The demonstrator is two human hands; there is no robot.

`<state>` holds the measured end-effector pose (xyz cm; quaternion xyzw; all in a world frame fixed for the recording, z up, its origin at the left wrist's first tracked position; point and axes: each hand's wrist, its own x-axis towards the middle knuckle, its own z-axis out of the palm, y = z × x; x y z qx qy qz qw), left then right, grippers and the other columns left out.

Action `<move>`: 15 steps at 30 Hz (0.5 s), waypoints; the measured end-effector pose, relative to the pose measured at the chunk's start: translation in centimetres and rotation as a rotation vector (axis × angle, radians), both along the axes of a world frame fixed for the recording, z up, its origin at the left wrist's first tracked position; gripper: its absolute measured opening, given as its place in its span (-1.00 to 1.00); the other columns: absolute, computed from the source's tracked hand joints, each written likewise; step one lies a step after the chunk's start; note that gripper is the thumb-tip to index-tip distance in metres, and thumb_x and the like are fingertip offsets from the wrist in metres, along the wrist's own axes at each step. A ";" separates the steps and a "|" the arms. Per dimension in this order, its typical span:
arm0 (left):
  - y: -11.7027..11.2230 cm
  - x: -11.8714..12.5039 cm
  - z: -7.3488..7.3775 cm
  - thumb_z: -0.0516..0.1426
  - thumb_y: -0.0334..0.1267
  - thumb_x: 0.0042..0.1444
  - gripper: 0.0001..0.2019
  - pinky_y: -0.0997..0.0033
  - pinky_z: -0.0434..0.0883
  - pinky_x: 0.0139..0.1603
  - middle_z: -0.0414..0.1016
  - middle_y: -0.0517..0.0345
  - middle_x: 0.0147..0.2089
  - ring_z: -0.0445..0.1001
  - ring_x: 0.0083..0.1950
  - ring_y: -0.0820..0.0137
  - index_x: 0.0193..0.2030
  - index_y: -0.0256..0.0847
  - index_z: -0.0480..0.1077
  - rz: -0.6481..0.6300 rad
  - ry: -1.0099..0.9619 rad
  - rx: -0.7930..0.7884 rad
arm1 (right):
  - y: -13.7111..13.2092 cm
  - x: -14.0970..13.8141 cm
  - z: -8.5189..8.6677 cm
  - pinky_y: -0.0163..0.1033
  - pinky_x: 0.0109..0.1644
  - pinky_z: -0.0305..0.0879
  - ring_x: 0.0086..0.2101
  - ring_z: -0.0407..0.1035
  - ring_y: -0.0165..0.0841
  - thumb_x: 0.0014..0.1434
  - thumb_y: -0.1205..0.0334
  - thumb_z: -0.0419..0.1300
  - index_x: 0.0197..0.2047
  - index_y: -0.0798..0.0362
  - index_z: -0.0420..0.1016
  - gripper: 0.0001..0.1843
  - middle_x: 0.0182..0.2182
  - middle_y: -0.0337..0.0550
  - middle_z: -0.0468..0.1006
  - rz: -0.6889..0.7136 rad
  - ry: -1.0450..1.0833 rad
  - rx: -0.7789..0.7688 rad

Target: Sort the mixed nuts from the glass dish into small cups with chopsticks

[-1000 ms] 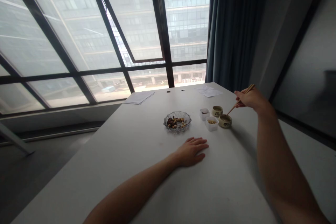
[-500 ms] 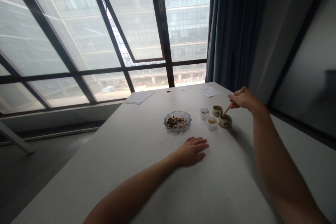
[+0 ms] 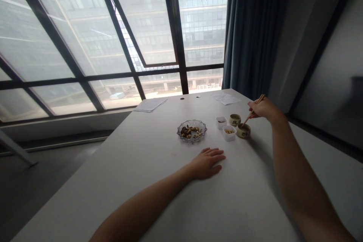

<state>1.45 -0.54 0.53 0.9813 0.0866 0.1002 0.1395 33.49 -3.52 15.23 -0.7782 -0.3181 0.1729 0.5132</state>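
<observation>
My right hand [image 3: 262,109] is closed around a pair of wooden chopsticks [image 3: 252,113]. Their tips point down into the nearer small ceramic cup [image 3: 243,132], which has a dark character on its side; what lies inside it is hidden. A similar cup [image 3: 235,121] stands just behind. To their left are two small white plastic tubs, one [image 3: 229,136] with pale yellowish pieces, the other [image 3: 221,124] with dark reddish ones. My left hand [image 3: 207,163] lies flat on the table, fingers stretched out, near a clear glass bowl [image 3: 191,139] holding mixed nuts or dried pieces.
The white table [image 3: 147,151] reaches toward the windows. Sheets of paper [image 3: 150,105] lie at its far left corner, and more paper [image 3: 227,99] at the far right. A small dark round spot [image 3: 182,98] shows near the back edge. A dark curtain [image 3: 252,38] hangs beyond.
The chopstick tips have shifted slightly to the right and up over the nearer cup, with my right hand tilting a little. My left hand has stayed in place.
</observation>
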 end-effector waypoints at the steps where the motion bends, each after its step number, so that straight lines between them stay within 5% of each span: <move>1: 0.0 0.0 0.0 0.02 -0.07 0.29 -0.52 0.09 -0.02 0.43 0.18 0.14 0.41 0.11 0.43 0.25 0.34 0.05 0.18 0.000 0.002 0.000 | -0.1 0.5 -0.1 -0.22 -0.58 0.53 -0.65 0.50 -0.20 0.16 0.24 0.33 -0.45 0.14 0.46 -0.79 -0.65 -0.02 0.52 0.001 0.001 -0.018; 7: 0.2 0.1 -0.2 0.02 -0.07 0.29 -0.52 0.08 -0.01 0.43 0.17 0.14 0.42 0.10 0.44 0.25 0.34 0.04 0.19 0.000 0.002 -0.013 | -1.6 2.4 0.2 -0.22 -0.59 0.50 -0.68 0.48 -0.20 0.26 0.28 0.22 -0.43 0.19 0.46 -0.77 -0.67 0.04 0.50 -0.033 0.055 -0.089; 15: 0.2 0.0 -0.2 0.02 -0.07 0.29 -0.52 0.08 -0.01 0.43 0.17 0.14 0.42 0.10 0.43 0.25 0.34 0.04 0.18 -0.003 0.004 -0.008 | -3.0 1.1 1.8 -0.19 -0.52 0.48 -0.69 0.46 -0.25 0.26 0.31 0.20 -0.40 0.23 0.46 -0.79 -0.69 0.03 0.47 -0.097 0.041 0.011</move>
